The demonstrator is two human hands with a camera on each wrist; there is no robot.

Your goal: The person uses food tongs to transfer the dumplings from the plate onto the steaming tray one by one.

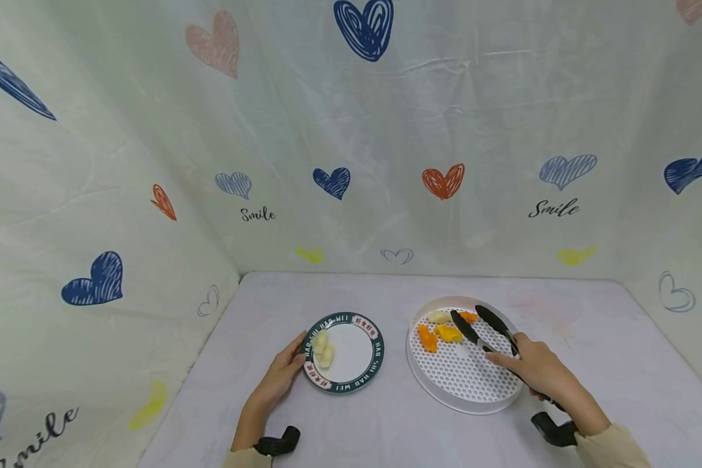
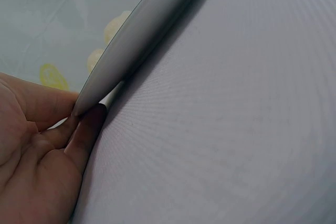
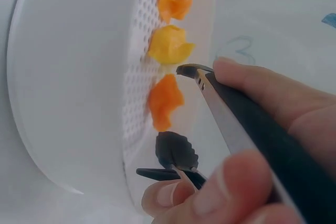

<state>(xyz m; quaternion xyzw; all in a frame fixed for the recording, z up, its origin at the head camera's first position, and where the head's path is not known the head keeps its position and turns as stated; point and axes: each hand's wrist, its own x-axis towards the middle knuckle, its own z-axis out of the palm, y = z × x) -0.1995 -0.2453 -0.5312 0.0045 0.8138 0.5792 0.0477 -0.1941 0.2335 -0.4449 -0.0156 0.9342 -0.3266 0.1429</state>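
My left hand [image 1: 283,369] grips the left rim of a round plate [image 1: 351,389] with a green lettered border; in the left wrist view its fingers [image 2: 86,129] reach under the rim. Pale yellow lumpy pieces [image 1: 324,351] lie on the plate's left side. My right hand [image 1: 541,367] holds black-tipped metal tongs [image 3: 231,124], tips apart, above a round white tray [image 1: 468,406] with a perforated surface. Orange pieces [image 3: 166,103], a yellow piece [image 1: 448,333] and a pale piece [image 1: 439,317] lie toward the tray's far left; their kind is unclear. Nothing shows clearly between the tongs' tips.
The white table [image 1: 398,435] carries the plate and the tray side by side, with a gap between them. A pale curtain [image 1: 386,117] printed with hearts hangs behind and along the sides. Black straps with mounts [image 1: 277,443] sit on both wrists.
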